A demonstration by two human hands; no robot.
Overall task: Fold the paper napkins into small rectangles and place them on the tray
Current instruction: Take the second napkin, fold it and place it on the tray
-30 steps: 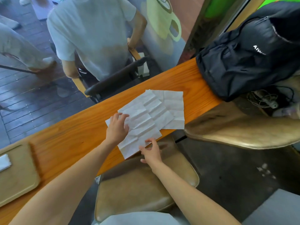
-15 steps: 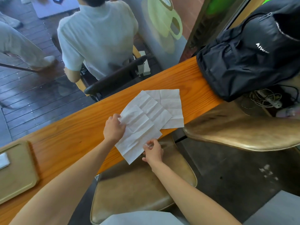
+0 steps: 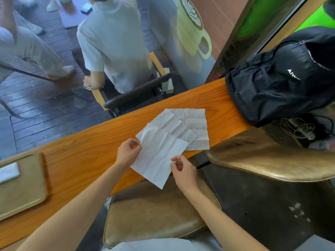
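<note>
**Pinching a creased napkin at two edges over the counter**

Holding the top sheet, both hands grip a white, creased, unfolded paper napkin [image 3: 159,154] that hangs partly past the near edge of the long orange-brown wooden counter [image 3: 76,158]. The left hand [image 3: 127,153] pinches the napkin's left edge between thumb and fingertips, its fingers curled narrow. The right hand [image 3: 183,171] pinches the right edge the same way, thumb against forefinger, with the other fingers loosely bent. The sheet looks lifted a little off the wood, and its lower corner points down over a tan leather stool seat [image 3: 154,214].

Under its far part lie more unfolded white napkins [image 3: 195,127], overlapping one another on the counter. Well apart to the left, a flat tan rectangular tray [image 3: 27,192] sits on the counter with one folded white napkin [image 3: 8,173] lying in it at the picture's edge. A black fabric backpack [image 3: 277,84] rests on the counter's right end.
</note>
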